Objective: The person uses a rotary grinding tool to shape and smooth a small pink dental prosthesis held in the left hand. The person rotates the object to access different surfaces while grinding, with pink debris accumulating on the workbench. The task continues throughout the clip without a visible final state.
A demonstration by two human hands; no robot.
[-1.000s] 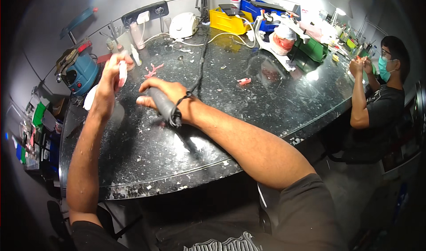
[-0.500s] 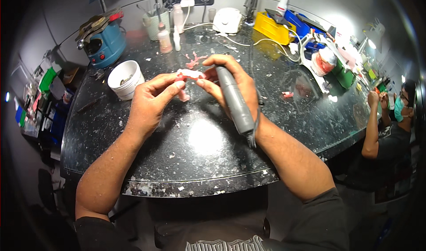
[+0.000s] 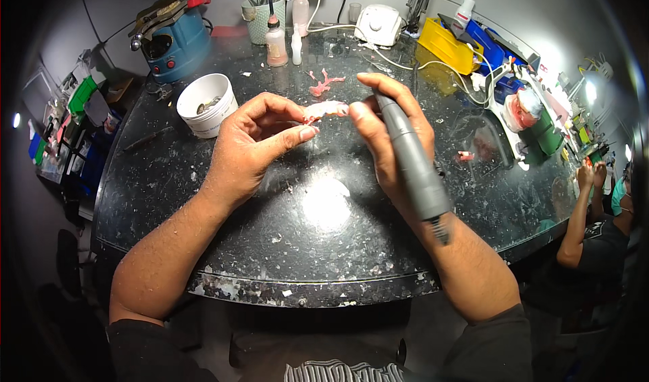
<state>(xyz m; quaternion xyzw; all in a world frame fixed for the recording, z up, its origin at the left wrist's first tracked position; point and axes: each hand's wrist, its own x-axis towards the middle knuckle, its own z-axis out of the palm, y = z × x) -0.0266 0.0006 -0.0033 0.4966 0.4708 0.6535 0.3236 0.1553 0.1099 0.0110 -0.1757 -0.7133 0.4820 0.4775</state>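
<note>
Between the thumb and fingers of my left hand point(image 3: 247, 142) is a partial denture point(image 3: 328, 110), with a row of white teeth and a pink base. My right hand point(image 3: 402, 115) is closed round a dark grey rotary handpiece point(image 3: 412, 153), whose cord end points back toward my wrist. The right thumb is close to the denture's right end; I cannot tell whether it touches. The handpiece's working tip is hidden by my fingers. Just beyond the denture, a branched pink scrap point(image 3: 326, 83) lies on the black worktop point(image 3: 270, 240).
Left stand a white tub point(image 3: 209, 115) and a blue machine point(image 3: 179, 51). Behind are a dropper bottle point(image 3: 276, 44), a tool cup point(image 3: 260, 20) and a white control box point(image 3: 378, 25). Yellow bin point(image 3: 449, 47) and dental model point(image 3: 524, 108) stand right; a co-worker point(image 3: 595, 240) sits beyond.
The view has shifted, moving the bench things rightward and upward in the picture. My right hand and the handpiece have drawn rightward from my left hand, which still holds the denture.
</note>
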